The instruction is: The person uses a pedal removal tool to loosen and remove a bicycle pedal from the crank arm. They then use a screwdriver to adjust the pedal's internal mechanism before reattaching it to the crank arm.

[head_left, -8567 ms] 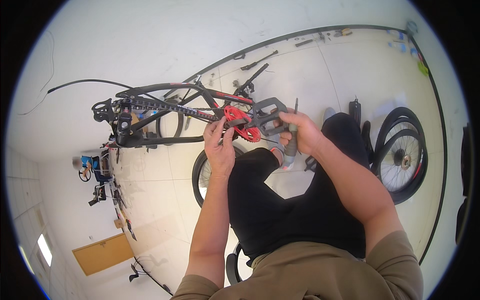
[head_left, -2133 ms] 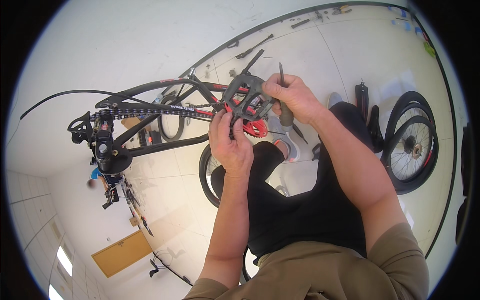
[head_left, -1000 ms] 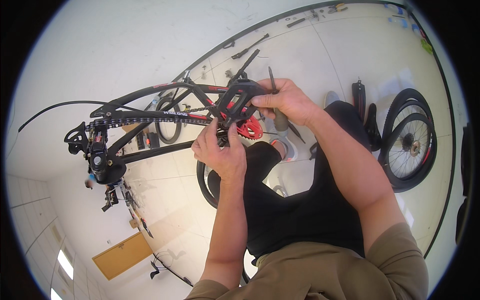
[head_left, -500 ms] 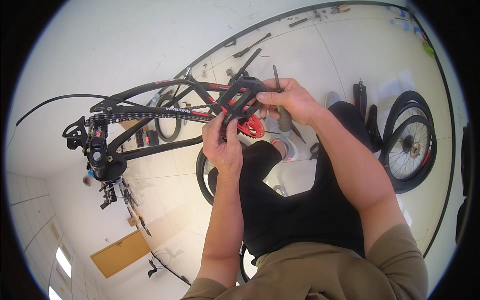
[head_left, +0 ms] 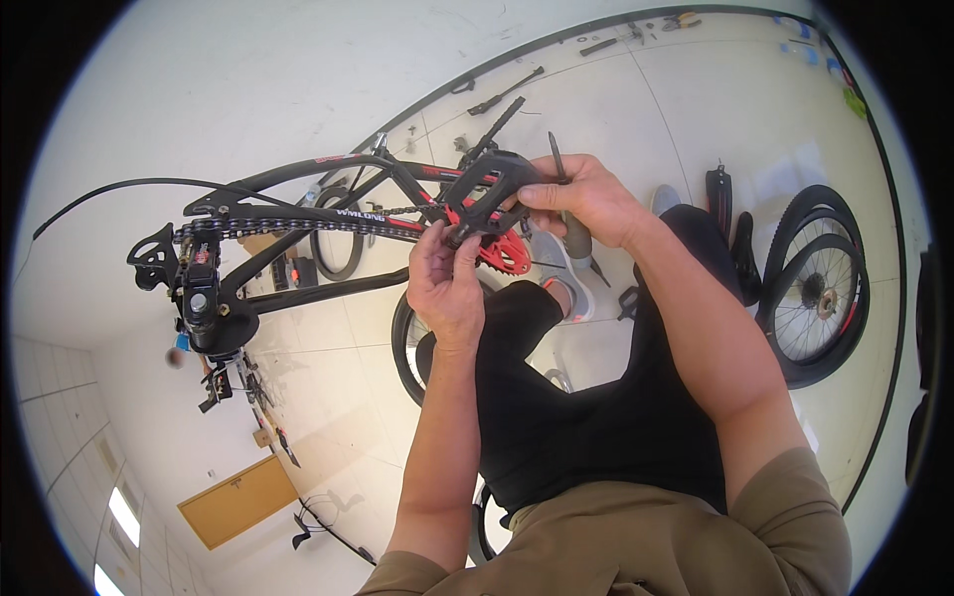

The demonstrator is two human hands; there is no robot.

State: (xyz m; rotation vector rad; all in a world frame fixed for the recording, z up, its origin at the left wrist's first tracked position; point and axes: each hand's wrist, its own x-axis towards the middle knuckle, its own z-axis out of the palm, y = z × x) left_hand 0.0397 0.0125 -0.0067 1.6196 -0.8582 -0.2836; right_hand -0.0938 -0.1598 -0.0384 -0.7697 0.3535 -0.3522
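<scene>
A black flat pedal (head_left: 494, 186) is held at the end of the crank beside the red chainring (head_left: 502, 253) of the black bicycle frame (head_left: 298, 233), which is raised above the floor (head_left: 696, 109). The right hand (head_left: 586, 199) is closed on the pedal body, with a grey-handled tool (head_left: 574, 230) tucked in the same grip; the left hand (head_left: 447, 283) has its fingers pinched at the pedal's axle end. The pedal appears not yet fully seated, though the thread joint is hidden behind the fingers. The wheels (head_left: 815, 283) lie off the frame near the floor's right edge.
</scene>
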